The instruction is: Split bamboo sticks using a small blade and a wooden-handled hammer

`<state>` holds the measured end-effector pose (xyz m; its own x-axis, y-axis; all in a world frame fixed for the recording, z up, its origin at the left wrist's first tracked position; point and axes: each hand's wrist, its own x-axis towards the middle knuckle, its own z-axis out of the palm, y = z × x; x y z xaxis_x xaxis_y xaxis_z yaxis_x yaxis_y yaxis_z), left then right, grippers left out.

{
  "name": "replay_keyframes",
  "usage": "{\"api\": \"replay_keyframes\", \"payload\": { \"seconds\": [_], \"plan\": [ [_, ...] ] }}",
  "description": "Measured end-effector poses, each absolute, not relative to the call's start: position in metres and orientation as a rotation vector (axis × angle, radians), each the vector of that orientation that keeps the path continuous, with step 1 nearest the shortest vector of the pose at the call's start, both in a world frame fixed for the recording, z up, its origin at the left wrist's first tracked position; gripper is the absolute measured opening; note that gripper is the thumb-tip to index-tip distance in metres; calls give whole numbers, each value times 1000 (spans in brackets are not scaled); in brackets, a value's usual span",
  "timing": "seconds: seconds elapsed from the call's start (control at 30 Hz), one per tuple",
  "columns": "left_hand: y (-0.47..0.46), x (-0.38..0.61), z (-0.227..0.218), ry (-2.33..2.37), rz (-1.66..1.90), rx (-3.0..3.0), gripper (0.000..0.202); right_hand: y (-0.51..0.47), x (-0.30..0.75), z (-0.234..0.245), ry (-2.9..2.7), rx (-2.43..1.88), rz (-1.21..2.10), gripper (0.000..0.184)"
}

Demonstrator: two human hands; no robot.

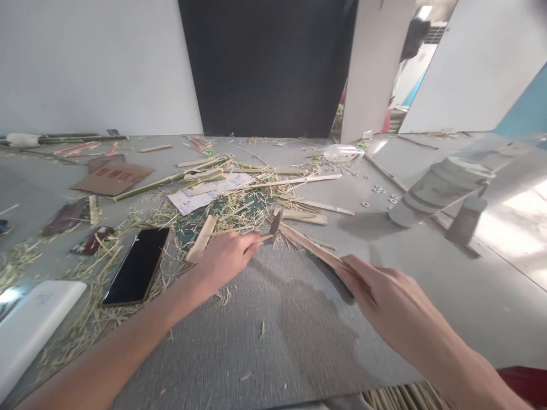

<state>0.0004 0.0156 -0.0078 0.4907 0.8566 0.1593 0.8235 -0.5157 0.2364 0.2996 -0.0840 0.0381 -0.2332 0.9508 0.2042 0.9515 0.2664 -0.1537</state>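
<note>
My left hand (pixel 226 250) reaches in from the lower left, its fingers pinching a short, pale bamboo piece (pixel 265 237). In my right hand (pixel 380 290) is the long, pale shaft of what looks like a hammer (pixel 310 245), its dark, narrow metal head touching or just beside the bamboo piece. A long dark object (pixel 337 280) lies under the shaft, partly hidden by my right hand. Bamboo strips (pixel 203 239) and shavings (pixel 239 205) are scattered over a green mat and a printed paper sheet (pixel 205 196) just beyond my hands.
To the left lie a phone (pixel 139 265), a white slab-shaped device (pixel 40 324) and a cardboard piece (pixel 115 176). Small white rings (pixel 378 189), a clear bottle (pixel 342 152) and a large whitish cylinder (pixel 440 191) stand or lie to the right. Tall panels (pixel 273 68) border the far edge.
</note>
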Motion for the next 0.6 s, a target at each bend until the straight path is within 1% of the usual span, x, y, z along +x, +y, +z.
{"api": "replay_keyframes", "payload": {
  "seconds": [0.13,0.3,0.5,0.6],
  "plan": [
    [16,1,-7,1484,364,2611,36,-79,301,40,-2271,-1759,30,41],
    [14,3,-2,1512,317,2635,34,-83,297,54,-2157,-1628,-36,32],
    [15,1,-5,1454,404,2629,36,-82,302,42,-2282,-1710,-15,40],
    [15,2,-5,1482,377,2633,34,-83,302,50,-2219,-1666,-29,39]
  ]
}}
